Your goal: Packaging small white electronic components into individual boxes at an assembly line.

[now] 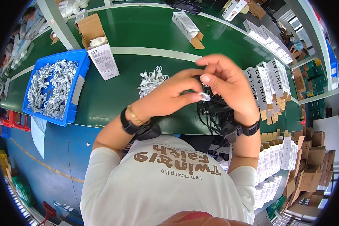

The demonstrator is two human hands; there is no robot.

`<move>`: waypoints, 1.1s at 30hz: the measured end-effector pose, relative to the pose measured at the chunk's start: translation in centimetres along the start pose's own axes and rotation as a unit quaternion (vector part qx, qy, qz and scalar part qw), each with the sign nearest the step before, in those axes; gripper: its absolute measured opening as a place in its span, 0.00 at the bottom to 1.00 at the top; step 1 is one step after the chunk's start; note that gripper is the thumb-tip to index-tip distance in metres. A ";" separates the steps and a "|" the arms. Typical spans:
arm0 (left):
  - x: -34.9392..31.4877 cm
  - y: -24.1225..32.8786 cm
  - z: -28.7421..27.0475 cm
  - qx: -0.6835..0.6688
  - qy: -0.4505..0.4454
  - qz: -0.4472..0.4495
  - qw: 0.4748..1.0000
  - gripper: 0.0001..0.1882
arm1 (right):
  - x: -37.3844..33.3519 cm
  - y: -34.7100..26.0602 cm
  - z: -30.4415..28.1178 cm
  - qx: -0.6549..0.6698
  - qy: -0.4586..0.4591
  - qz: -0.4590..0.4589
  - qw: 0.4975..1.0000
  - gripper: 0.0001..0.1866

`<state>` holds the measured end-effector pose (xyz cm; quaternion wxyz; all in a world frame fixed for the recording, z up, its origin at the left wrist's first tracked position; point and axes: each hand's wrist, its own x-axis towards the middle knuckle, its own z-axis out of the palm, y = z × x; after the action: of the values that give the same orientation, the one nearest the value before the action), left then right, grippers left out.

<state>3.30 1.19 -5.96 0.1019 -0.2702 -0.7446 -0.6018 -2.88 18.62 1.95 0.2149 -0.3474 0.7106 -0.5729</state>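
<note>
My left hand (pixel 173 90) reaches over the table's near edge, its thumb and fingertips closed on a small white piece (pixel 205 96), perhaps a cable end. My right hand (pixel 226 81) is raised close beside it. Its fingers are bent with a gap to the thumb, and whether they hold a thin black cord cannot be made out. Below the right hand lies a tangled heap of black cords (pixel 211 112), partly hidden by that hand and wrist. Just beyond my left hand rests a small pile of bundled white cables (pixel 153 80), partly covered by the hand.
A blue tray (pixel 81 81) of bundled white cables stands left on the green table (pixel 128 71). Behind it is an open box (pixel 103 62); another open box (pixel 186 28) lies farther back. White boxes (pixel 265 81) line the right, above more cartons (pixel 269 162). A post (pixel 58 24) rises far left.
</note>
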 end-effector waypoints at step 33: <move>-0.9 -2.1 -2.0 -0.222 -0.083 -0.169 0.957 0.09 | -2.3 5.0 -0.3 -0.307 0.037 -0.173 0.935 0.20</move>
<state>2.59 -1.24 -7.60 -0.1264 -0.2053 -0.6332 -0.7355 -2.80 20.98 -2.99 -0.0314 -0.4928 0.7881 -0.3675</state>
